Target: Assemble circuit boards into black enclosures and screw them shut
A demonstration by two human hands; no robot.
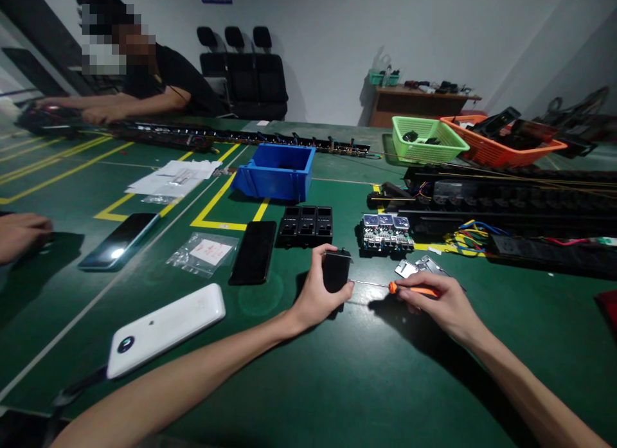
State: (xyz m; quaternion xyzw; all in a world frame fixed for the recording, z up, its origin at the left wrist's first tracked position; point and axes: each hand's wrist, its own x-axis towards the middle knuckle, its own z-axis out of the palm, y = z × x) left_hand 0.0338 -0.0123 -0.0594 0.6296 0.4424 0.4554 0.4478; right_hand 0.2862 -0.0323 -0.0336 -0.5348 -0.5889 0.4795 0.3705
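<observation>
My left hand (315, 290) is closed around a small black box-shaped housing (336, 271), holding it on edge just over the green table. In my right hand (441, 300) is a screwdriver (415, 290) with an orange and black handle. Its thin shaft points left, and the tip meets the housing's right side near my left thumb. Beyond the housing stand a row of black modules (306, 226) and a row of circuit boards with silver parts (385, 234). Thin metal plates (421, 267) lie behind my right hand. Whatever the tip engages is too small to see.
Left of my hands lie a black phone (253, 252), a plastic bag (203, 252), a white device (166, 329) and another phone (120, 240). A blue bin (277, 171), green basket (429, 139) and orange basket (501, 141) stand behind. Another person's hand (22, 234) rests at left; someone works farther back.
</observation>
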